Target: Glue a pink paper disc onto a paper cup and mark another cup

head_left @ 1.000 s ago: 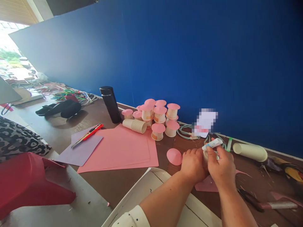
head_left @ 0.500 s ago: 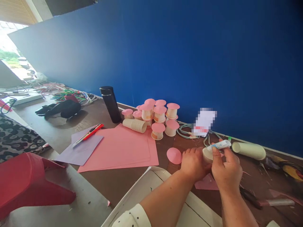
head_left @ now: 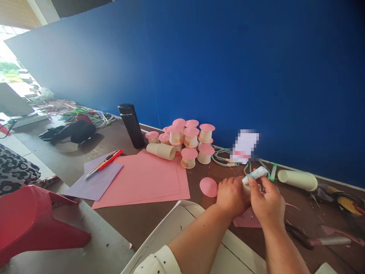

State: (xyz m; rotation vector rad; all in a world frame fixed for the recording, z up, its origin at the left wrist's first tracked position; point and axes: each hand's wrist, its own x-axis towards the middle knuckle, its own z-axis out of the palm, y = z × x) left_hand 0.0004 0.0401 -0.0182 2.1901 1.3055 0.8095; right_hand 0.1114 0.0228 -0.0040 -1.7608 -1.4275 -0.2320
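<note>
**Fingers (head_left: 253, 187) of right hand (head_left: 270, 207) pinched on white tube (head_left: 258, 173), left on paper cup**

Right hand, lower right of frame: thumb and fingers closed around the tube. Tube sat tilted, one end up and to the right, lower end at the rim of the paper cup (head_left: 246, 187). Couldn't tell whether it touched the rim.

Left hand (head_left: 232, 198), just left of it: fingers bent around the cup's side. Cup mostly hidden between the hands; exact grip couldn't be read.

Nearest loose part: pink disc (head_left: 209, 187), flat on the table (head_left: 145, 220), just left of the left hand. Pink scrap (head_left: 246, 219) showed below the hands.

Center of frame: cluster of pink-topped cups (head_left: 189, 152), some stacked two high, against the blue panel (head_left: 213, 68). Nested cups (head_left: 161, 151) lay on their side just left of the cluster, at the top edge of the pink sheets (head_left: 139, 179). Utility knife (head_left: 107, 163) rested on the purple paper (head_left: 104, 184), left of center. Black bottle (head_left: 131, 127) stood behind.

Right edge area: pale cylinder (head_left: 298, 180) on its side, green-ended stick (head_left: 273, 172) just left of it. Red stool (head_left: 25, 217) filled the lower left.
</note>
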